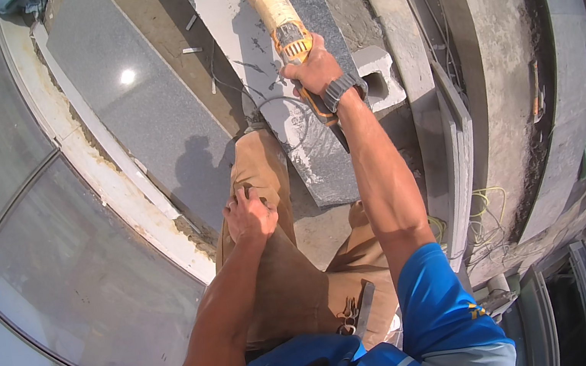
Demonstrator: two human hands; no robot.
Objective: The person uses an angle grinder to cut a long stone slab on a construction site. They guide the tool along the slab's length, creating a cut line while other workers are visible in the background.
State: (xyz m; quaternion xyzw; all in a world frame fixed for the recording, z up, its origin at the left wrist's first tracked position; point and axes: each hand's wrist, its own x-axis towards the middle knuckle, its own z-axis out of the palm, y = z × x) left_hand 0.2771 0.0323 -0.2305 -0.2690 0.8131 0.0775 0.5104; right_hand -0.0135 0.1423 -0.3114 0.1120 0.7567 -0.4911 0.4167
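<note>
My right hand (317,70) is wrapped round the rear of a yellow angle grinder (276,13). The grinder's dusty head points away from me, over a long grey stone slab (333,168) partly coated in white. Its cutting end lies near the top of the view, too small to make out well. A dark cable loops across the slab below the tool. On the knee of my tan trousers (258,161) rests my left hand (250,216), its fingers bent and somewhat apart, with no tool in it.
Another grey slab (131,94) lies to the left, beside large glazed panels (54,285). A hollow concrete block (377,76) stands right of my right wrist. Further right are upright slabs (455,156), a concrete ledge (495,71), loose yellow cable (494,203) and an orange-handled tool (535,92).
</note>
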